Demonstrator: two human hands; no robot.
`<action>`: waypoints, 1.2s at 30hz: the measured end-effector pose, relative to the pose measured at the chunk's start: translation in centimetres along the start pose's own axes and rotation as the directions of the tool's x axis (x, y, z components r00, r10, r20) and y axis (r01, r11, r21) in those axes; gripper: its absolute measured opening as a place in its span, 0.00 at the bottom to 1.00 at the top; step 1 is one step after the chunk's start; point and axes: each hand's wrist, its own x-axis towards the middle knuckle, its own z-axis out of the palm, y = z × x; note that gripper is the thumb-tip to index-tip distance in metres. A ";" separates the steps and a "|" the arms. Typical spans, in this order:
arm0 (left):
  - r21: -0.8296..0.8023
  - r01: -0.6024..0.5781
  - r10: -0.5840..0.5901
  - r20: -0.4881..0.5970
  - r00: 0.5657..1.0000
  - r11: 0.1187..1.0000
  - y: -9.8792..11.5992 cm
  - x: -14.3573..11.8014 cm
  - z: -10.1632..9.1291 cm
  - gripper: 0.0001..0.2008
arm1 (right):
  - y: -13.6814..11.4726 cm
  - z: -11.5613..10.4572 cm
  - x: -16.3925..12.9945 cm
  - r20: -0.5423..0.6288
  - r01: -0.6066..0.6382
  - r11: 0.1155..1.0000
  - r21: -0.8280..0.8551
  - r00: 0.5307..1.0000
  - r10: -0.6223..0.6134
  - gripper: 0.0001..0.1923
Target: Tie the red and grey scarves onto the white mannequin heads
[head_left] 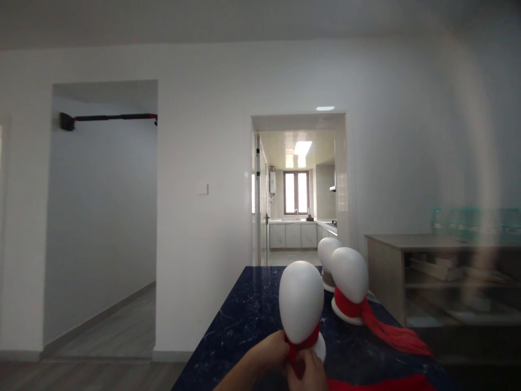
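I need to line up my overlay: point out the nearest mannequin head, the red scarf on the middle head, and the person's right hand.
Nearest mannequin head (301,300), head view, middle of its blank face.
Red scarf on the middle head (350,307), head view, the wrap around its neck.
Right hand (308,372), head view, back of the hand.

Two more white mannequin heads (349,274) sit right of centre, one wearing a red scarf (386,328). Wooden shelf unit (443,271) far right, kitchen doorway (299,190) mid-frame, pull-up bar (109,117) upper left.

Dark marbled table (244,320), three mannequin heads (301,304)
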 end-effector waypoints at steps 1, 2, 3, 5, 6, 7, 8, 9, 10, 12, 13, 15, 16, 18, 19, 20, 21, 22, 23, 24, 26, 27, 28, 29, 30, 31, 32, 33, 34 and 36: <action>-0.017 -0.003 0.003 -0.001 1.000 1.000 0.1 0.0 0.2 0.15 | -0.2 -0.1 0.2 0.004 -0.032 0.999 -0.007 0.999 0.032 0.02; -0.027 -0.004 0.004 -0.005 1.000 1.000 0.1 0.0 0.4 0.15 | -0.5 -0.2 0.4 0.010 -0.059 0.998 -0.019 0.998 0.059 0.03; -0.032 -0.003 0.003 -0.005 1.000 0.999 0.1 -0.1 0.6 0.15 | -0.8 -0.3 0.7 0.018 -0.080 0.996 -0.035 0.997 0.081 0.03; -0.046 0.002 -0.002 0.011 1.000 0.999 0.2 -0.1 0.9 0.16 | -1.5 -0.6 1.0 0.047 -0.104 0.993 -0.056 0.993 0.106 0.05; -0.059 0.005 -0.004 0.016 1.000 0.998 0.3 -0.2 1.0 0.17 | -1.8 -0.9 1.2 0.064 -0.107 0.992 -0.062 0.992 0.110 0.07; -0.073 0.006 -0.004 0.017 1.000 0.997 0.3 -0.3 1.0 0.18 | -2.0 -1.2 1.3 0.079 -0.107 0.992 -0.070 0.990 0.112 0.08; -0.090 0.004 -0.003 0.014 1.000 0.996 0.4 -0.5 1.1 0.19 | -2.2 -1.5 1.4 0.094 -0.103 0.991 -0.081 0.989 0.111 0.09; -0.107 0.000 0.001 0.012 1.000 0.994 0.5 -0.6 1.0 0.20 | -2.3 -1.9 1.4 0.105 -0.097 0.991 -0.094 0.989 0.106 0.09; -0.126 -0.001 0.003 0.018 1.000 0.992 0.5 -0.7 0.9 0.21 | -2.3 -2.3 1.4 0.112 -0.088 0.990 -0.108 0.989 0.100 0.09; -0.160 0.005 0.004 0.056 0.998 0.987 0.6 -0.9 0.6 0.21 | -2.0 -3.2 1.4 0.138 -0.079 0.989 -0.121 0.986 0.096 0.11; -0.179 0.009 0.003 0.071 0.997 0.984 0.5 -0.9 0.3 0.21 | -1.8 -3.7 1.4 0.158 -0.083 0.989 -0.119 0.982 0.101 0.12; -0.227 0.020 -0.005 0.068 0.998 0.974 0.3 -0.9 -0.2 0.22 | -1.2 -4.5 1.5 0.197 -0.106 0.988 -0.113 0.972 0.127 0.13; -0.263 0.024 -0.009 0.056 0.998 0.965 0.2 -0.8 -0.5 0.23 | -0.9 -4.8 1.6 0.215 -0.125 0.985 -0.116 0.965 0.147 0.13; -0.349 0.045 -0.029 0.049 0.998 0.936 -0.1 -0.7 -1.0 0.23 | -0.3 -5.1 1.9 0.240 -0.149 0.979 -0.137 0.954 0.179 0.12; -0.391 0.066 -0.043 0.067 0.997 0.918 -0.2 -0.6 -1.2 0.23 | -0.1 -5.2 2.1 0.247 -0.152 0.977 -0.146 0.951 0.185 0.11; -0.424 0.089 -0.054 0.094 0.994 0.901 -0.2 -0.6 -1.4 0.22 | 0.1 -5.2 2.3 0.251 -0.152 0.976 -0.155 0.950 0.188 0.11; -0.443 0.111 -0.063 0.122 0.991 0.889 -0.2 -0.6 -1.5 0.21 | 0.2 -5.1 2.5 0.254 -0.145 0.976 -0.160 0.950 0.182 0.10; -0.451 0.129 -0.068 0.148 0.987 0.883 -0.1 -0.6 -1.8 0.19 | 0.3 -5.1 2.7 0.256 -0.131 0.978 -0.165 0.952 0.171 0.11; -0.447 0.141 -0.070 0.171 0.983 0.883 0.1 -0.7 -2.0 0.18 | 0.3 -5.1 2.9 0.257 -0.121 0.978 -0.172 0.953 0.163 0.11; -0.434 0.145 -0.065 0.194 0.979 0.889 0.2 -0.8 -2.3 0.17 | 0.3 -5.2 3.1 0.260 -0.112 0.977 -0.182 0.953 0.158 0.11; -0.381 0.138 -0.049 0.235 0.971 0.914 0.6 -1.0 -3.1 0.19 | 0.3 -5.3 3.4 0.272 -0.095 0.974 -0.203 0.951 0.150 0.12; -0.342 0.129 -0.042 0.251 0.967 0.931 0.8 -1.1 -3.6 0.21 | 0.3 -5.4 3.6 0.279 -0.090 0.974 -0.208 0.949 0.147 0.12; -0.287 0.115 -0.039 0.259 0.965 0.951 1.0 -1.1 -4.1 0.24 | 0.3 -5.5 3.7 0.285 -0.086 0.974 -0.210 0.948 0.145 0.12; -0.209 0.095 -0.039 0.256 0.966 0.973 1.1 -1.1 -4.7 0.27 | 0.2 -5.6 3.8 0.288 -0.082 0.974 -0.209 0.947 0.142 0.12; -0.109 0.065 -0.038 0.236 0.971 0.992 1.2 -1.1 -5.3 0.29 | 0.2 -5.6 3.9 0.290 -0.080 0.975 -0.209 0.947 0.140 0.12; -0.005 0.028 -0.026 0.193 0.981 1.000 1.2 -1.0 -5.9 0.30 | 0.3 -5.7 3.9 0.292 -0.081 0.974 -0.214 0.946 0.143 0.11; 0.083 -0.008 -0.003 0.135 0.991 0.997 1.1 -0.9 -6.5 0.28 | 0.3 -5.7 4.0 0.292 -0.084 0.972 -0.220 0.945 0.147 0.11; 0.141 -0.039 0.028 0.073 0.997 0.989 1.0 -0.8 -7.1 0.25 | 0.3 -5.7 4.0 0.290 -0.089 0.970 -0.228 0.945 0.154 0.11; 0.168 -0.061 0.059 0.013 0.998 0.984 0.7 -0.6 -7.7 0.22 | 0.4 -5.7 4.1 0.287 -0.093 0.968 -0.233 0.945 0.160 0.10; 0.145 -0.078 0.093 -0.097 0.991 0.986 0.1 -0.3 -8.5 0.15 | 0.5 -5.8 4.1 0.282 -0.096 0.967 -0.236 0.945 0.163 0.10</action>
